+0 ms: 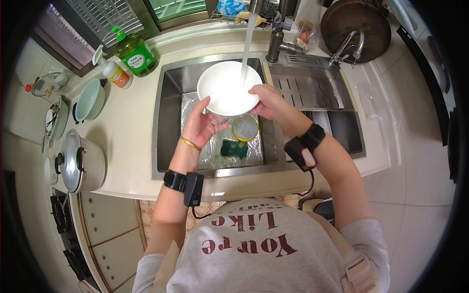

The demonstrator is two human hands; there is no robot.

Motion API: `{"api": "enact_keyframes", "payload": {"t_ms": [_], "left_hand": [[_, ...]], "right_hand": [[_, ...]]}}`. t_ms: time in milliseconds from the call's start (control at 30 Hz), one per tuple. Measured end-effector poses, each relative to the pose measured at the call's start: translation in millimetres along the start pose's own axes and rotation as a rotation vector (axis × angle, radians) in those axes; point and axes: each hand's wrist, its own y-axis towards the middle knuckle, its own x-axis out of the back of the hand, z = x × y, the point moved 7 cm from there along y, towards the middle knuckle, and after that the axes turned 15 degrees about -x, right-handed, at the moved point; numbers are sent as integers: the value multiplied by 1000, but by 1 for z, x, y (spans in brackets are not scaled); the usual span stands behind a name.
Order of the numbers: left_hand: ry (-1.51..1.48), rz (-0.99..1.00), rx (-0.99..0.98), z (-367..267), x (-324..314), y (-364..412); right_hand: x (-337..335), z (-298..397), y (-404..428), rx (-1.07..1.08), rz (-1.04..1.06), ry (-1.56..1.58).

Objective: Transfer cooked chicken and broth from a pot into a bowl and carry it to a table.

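Both hands hold a white plate (223, 86) over the left basin of a steel sink (168, 121), under running water from the faucet (256, 5). My left hand (201, 128) grips the plate's lower left rim, thumb on top and some fingers spread below. On the right rim, my right hand (269, 100) has its thumb on top and its fingers beneath. Below the plate, in the basin, lie a round yellow-rimmed scouring pad (245, 128) and a dark green scouring pad (234, 149), with water around them.
Left of the sink stand a green dish soap bottle (136, 55), a spray bottle (116, 74), a pale green bowl (91, 99) and a lidded aluminium pot (91, 164). A slotted steel tray (304, 89) covers part of the right basin. A round board (355, 29) leans behind.
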Motion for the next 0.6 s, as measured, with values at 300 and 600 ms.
{"api": "enact_keyframes", "payload": {"t_ms": [300,600], "left_hand": [[568,-248,-343,-25,-9,22],[1444,-395,-962,-70,-21,0]], "right_hand": [[21,-29,15,-129,80,-129],[110,102,4,471,-965,-690]]}}
